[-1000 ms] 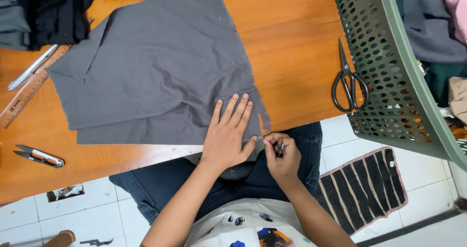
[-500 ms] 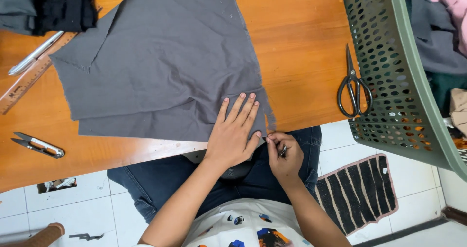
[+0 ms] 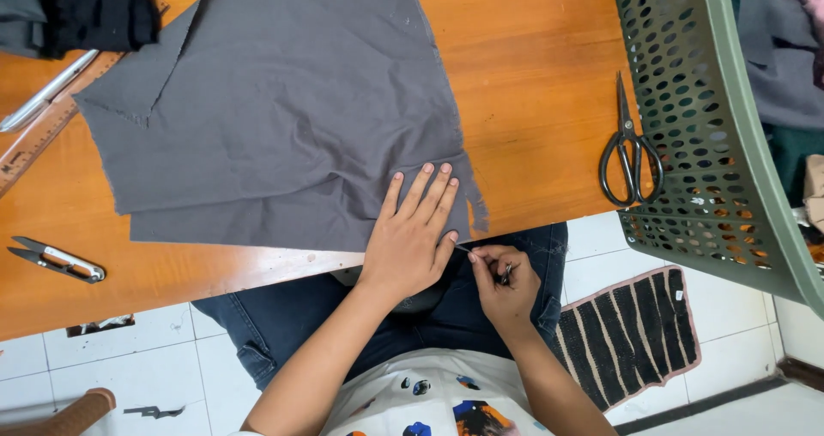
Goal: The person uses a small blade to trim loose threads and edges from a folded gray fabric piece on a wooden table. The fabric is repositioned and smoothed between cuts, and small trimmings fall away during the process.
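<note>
The left hand [image 3: 410, 243] lay flat, grip released, pinning the grey fabric [image 3: 283, 110] at the tabletop's [image 3: 532, 75] near edge. The right hand [image 3: 505, 283] pinched a small dark tool [image 3: 504, 274] beside the frayed corner; trimming seemed underway, needing steady tension.

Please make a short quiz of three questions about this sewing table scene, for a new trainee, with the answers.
1. True or false: the left hand lies flat on the grey fabric.
2. Where are the black scissors? A) on the fabric B) on the bare table, beside the green basket C) in the right hand
3. What lies near the table's left edge, apart from the fabric?

Key
1. True.
2. B.
3. Small thread snips. The right hand pinches a small dark tool; its kind is unclear.
</note>
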